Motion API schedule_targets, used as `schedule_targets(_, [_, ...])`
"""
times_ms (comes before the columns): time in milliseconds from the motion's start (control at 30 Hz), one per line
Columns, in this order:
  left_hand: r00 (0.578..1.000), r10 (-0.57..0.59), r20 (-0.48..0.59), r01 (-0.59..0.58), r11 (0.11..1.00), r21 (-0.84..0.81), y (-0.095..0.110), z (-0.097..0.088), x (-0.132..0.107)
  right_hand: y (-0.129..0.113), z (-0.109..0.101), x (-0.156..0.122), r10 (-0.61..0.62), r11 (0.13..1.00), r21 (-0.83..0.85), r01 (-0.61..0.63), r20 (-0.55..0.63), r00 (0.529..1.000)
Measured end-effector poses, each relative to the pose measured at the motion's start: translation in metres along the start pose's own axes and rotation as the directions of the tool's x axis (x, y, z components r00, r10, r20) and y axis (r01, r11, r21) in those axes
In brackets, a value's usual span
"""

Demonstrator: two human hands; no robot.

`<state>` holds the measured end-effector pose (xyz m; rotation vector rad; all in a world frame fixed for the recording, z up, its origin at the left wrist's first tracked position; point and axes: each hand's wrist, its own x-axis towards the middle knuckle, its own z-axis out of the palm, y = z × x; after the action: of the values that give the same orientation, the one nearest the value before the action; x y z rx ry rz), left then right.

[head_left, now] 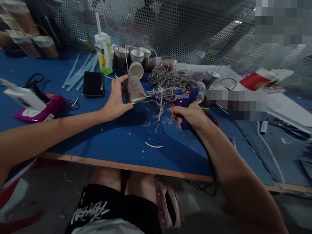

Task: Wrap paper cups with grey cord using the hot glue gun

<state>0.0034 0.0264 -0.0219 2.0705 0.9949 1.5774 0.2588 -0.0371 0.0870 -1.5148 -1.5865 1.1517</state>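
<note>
My left hand [117, 99] grips a small cup wrapped in cord [133, 89], tilted on its side a little above the blue table. Thumb and fingers press on its two ends. In my right hand [190, 114] is a blue hot glue gun [185, 98], its red light lit and its nozzle pointing left, at or very near the cup's lower right side. Whether the nozzle touches the cup I cannot tell. Behind the gun lies a tangled heap of grey cord [170, 80]. Scraps of cord and white bits lie on the table between my hands.
At the back stand several small cups [137, 55] and a drink carton [103, 53] with a straw-like stick. Left are glue sticks [75, 71], a black phone [93, 84] and a purple power strip [54, 108]. Scissors [291, 128] and cables lie right. A perforated metal screen [174, 32] closes the back.
</note>
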Motion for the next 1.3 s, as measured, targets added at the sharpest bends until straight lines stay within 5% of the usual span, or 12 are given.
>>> schedule_targets(1067, [1.0, 0.012, -0.018, -0.013, 0.999, -0.033, 0.003, 0.001, 0.0, 0.005, -0.001, 0.005, 0.028, 1.0, 0.0, -0.028, -0.024, 0.999])
schedule_targets(1300, [1.0, 0.004, -0.028, -0.004, 1.0, -0.015, 0.001, 0.002, -0.001, -0.004, -0.014, -0.007, -0.133, 0.98, -0.173, 0.103, -0.175, 0.976])
